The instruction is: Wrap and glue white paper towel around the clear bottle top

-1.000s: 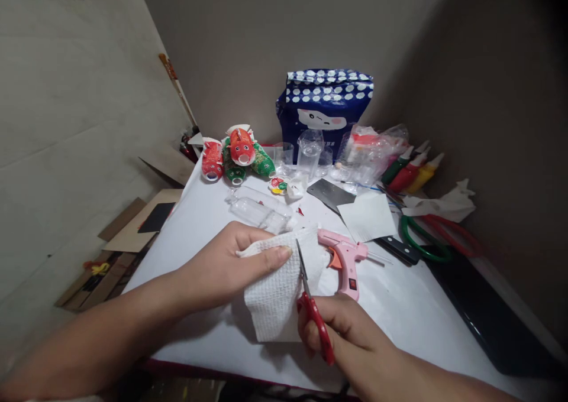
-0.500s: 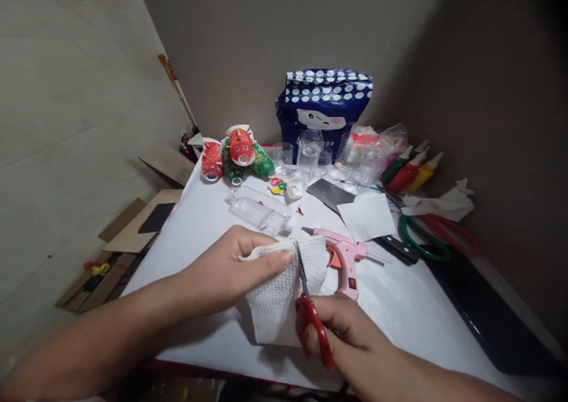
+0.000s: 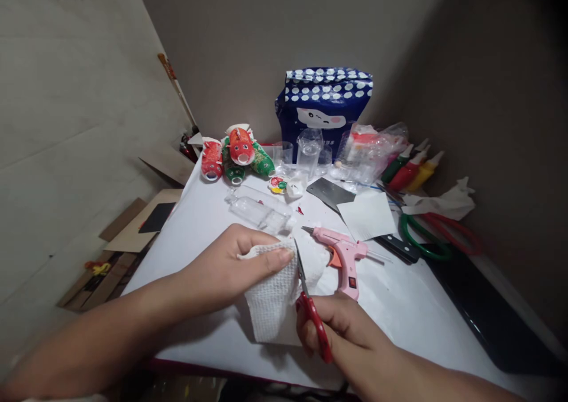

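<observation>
My left hand (image 3: 248, 260) pinches a white waffle-textured cloth (image 3: 270, 307) between thumb and fingers, holding it above the front of the table. My right hand (image 3: 337, 325) grips red-handled scissors (image 3: 315, 322). Their blades, nearly closed, point up along the cloth's right edge, close to my left thumb. Just right of the blades is a separate white piece (image 3: 316, 266), low against the table and partly behind the scissors. A pink glue gun (image 3: 348, 254) lies to the right of it.
Clear plastic bottles (image 3: 261, 210) lie beyond my left hand. Red and green fish-like figures (image 3: 239, 151) stand at the back left, near a blue bag (image 3: 326, 112). A cleaver (image 3: 331, 194) lies under white paper (image 3: 367, 216). Large green-handled scissors (image 3: 423, 239) are at right.
The strip right of the blades has come off the cloth and dropped toward the table. The scissor blades have closed slightly; both hands stay almost in place.
</observation>
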